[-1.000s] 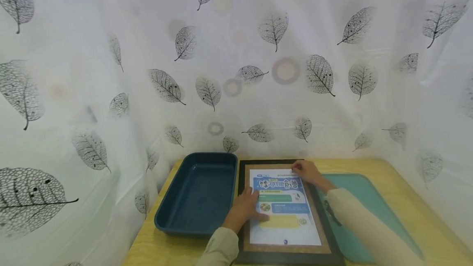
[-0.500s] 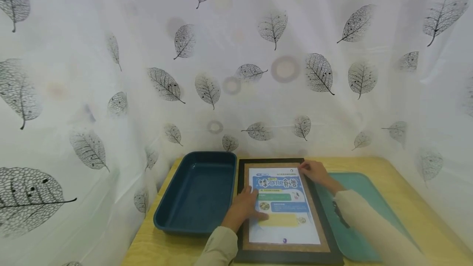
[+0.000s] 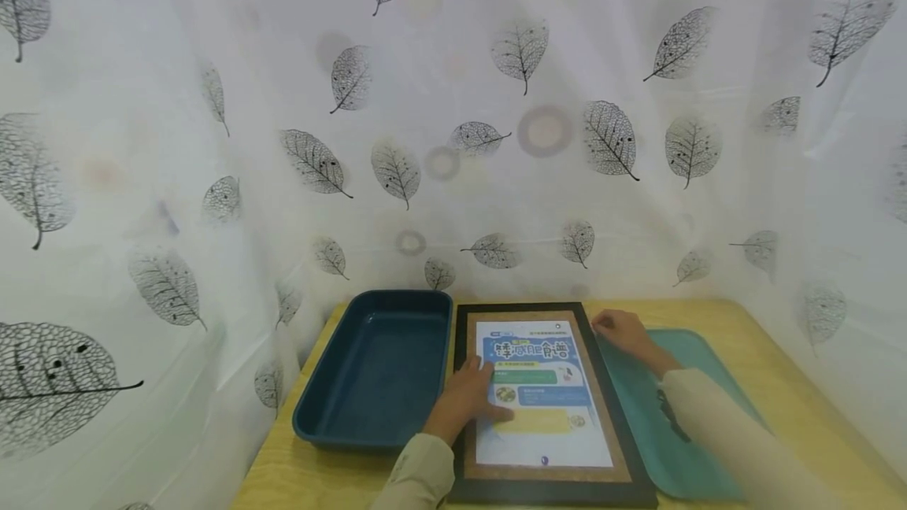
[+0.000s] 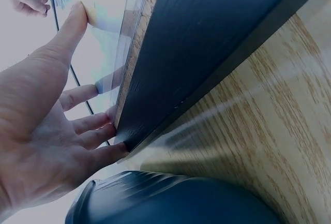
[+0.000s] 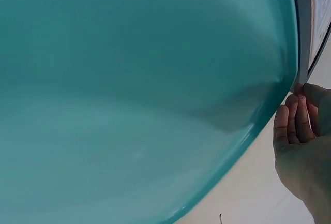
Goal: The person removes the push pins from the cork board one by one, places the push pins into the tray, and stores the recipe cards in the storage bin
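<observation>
A cork board (image 3: pixel 623 469) with a black frame lies flat on the table in the head view. On it lies a printed poster (image 3: pixel 542 447) with a blue heading, and a small pin-like dot (image 3: pixel 557 326) shows at its top right corner. My left hand (image 3: pixel 464 400) rests on the board's left side, thumb over the poster; the left wrist view shows the other fingers extended to the black frame (image 4: pixel 191 32) and a clear sheet edge (image 4: pixel 129 25). Beyond the frame's upper right edge hovers my right hand (image 3: pixel 627 334), fingers loosely curled, with nothing visible in them.
A deep dark blue tray (image 3: pixel 375 443) stands left of the board, its side close to my left wrist. To the right, a shallow teal tray (image 3: pixel 697 415) lies under my right forearm. A white leaf-print curtain (image 3: pixel 453 203) hangs behind the wooden table (image 3: pixel 723 317).
My right hand has moved right, from the poster's top right corner over the frame to the teal tray's corner, uncovering the small dot. My left hand has stayed in place.
</observation>
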Demonstrator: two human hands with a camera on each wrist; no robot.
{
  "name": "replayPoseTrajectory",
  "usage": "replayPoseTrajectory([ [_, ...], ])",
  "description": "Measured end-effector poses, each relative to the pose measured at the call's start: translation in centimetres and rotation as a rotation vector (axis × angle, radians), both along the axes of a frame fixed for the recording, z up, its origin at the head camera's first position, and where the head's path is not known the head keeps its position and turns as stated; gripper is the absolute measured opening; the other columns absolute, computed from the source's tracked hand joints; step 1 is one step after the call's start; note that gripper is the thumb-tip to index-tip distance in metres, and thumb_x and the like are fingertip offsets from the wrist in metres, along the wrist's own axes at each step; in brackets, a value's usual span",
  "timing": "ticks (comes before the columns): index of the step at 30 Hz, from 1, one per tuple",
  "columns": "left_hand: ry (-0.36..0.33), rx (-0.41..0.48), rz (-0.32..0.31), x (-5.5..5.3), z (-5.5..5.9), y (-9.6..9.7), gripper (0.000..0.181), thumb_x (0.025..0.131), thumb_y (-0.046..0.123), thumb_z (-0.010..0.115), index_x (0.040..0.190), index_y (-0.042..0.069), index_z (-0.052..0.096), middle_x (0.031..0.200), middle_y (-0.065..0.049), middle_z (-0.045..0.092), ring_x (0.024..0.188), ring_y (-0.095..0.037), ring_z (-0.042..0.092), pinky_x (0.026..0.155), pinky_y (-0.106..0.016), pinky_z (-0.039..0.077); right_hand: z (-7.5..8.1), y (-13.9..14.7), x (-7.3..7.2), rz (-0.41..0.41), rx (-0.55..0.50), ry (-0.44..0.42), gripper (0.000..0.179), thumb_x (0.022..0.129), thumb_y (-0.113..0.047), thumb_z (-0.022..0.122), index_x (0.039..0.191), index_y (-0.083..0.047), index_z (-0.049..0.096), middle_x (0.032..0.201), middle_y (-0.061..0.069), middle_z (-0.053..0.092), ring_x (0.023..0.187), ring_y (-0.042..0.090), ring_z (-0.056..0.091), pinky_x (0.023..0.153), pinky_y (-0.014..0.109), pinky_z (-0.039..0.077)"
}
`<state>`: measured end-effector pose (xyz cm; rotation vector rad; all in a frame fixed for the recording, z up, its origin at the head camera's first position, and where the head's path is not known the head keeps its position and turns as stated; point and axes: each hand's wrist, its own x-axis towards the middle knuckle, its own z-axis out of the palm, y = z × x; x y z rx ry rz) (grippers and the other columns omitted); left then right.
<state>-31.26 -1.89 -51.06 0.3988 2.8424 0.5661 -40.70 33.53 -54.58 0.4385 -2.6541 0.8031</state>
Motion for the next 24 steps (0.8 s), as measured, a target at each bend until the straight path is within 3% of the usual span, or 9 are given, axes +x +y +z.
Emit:
replayPoseTrajectory([
  [12, 0.021, -0.032, -0.01, -0.1, 0.0, 0.0, 0.1, 0.075, 0.052, 0.091, 0.152, 0.006, 0.048, 0.163, -0.022, 0.037, 0.148, -0.043, 0.038, 0.12, -0.057, 0.036, 0.3, 0.8, 1.4, -0.019, 0.002, -0.105, 0.009, 0.094, -0.001, 0.068, 0.098, 0.007, 0.071, 0.097, 0.024, 0.073, 0.092, 0.044, 0.07, 0.086, 0.059, 0.058],
  [24, 0.005, -0.028, 0.004, 0.1, 0.1, 0.2, 0.102, 0.075, 0.052, 0.092, 0.154, 0.006, 0.046, 0.164, -0.021, 0.035, 0.148, -0.043, 0.038, 0.12, -0.057, 0.036, 0.0, 1.1, 1.9, 0.008, -0.002, -0.127, 0.008, 0.093, 0.002, 0.069, 0.099, 0.005, 0.071, 0.099, 0.023, 0.073, 0.095, 0.045, 0.069, 0.088, 0.061, 0.057],
])
